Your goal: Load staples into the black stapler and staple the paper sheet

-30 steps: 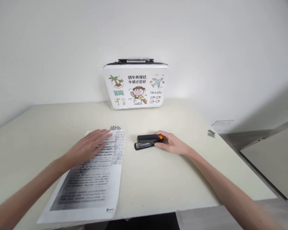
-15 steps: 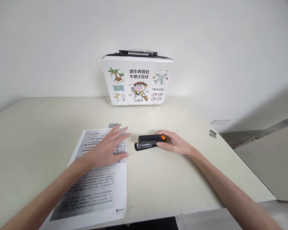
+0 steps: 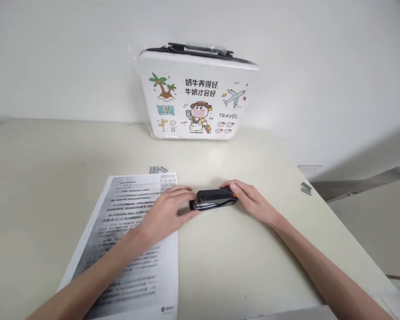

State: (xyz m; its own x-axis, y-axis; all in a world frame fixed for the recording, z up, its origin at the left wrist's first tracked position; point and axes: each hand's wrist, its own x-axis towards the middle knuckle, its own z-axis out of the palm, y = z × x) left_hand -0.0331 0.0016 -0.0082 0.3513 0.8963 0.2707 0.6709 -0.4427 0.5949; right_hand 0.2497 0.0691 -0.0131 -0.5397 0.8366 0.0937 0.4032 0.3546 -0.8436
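Since half a second ago, the left hand (image 3: 166,211) has shifted from over the printed sheet's upper right part to the front end of the stapler (image 3: 215,198). Its thumb and forefinger bracket that end, though I cannot tell whether they press on it. The right hand (image 3: 248,200) has its fingers closed around the stapler's rear. The stapler lies on the bench (image 3: 240,253) just right of the printed sheet (image 3: 120,209). Across this sheet runs the left forearm (image 3: 120,253), hiding much of its lower left text. Near the sheet's top edge lie a few grey staple strips (image 3: 156,170); a second small group (image 3: 306,191) sits by the bench's right edge, well apart from the stapler. Farther back, a white cartoon-printed case (image 3: 196,95) stands before the wall (image 3: 70,58), clear of both hands.
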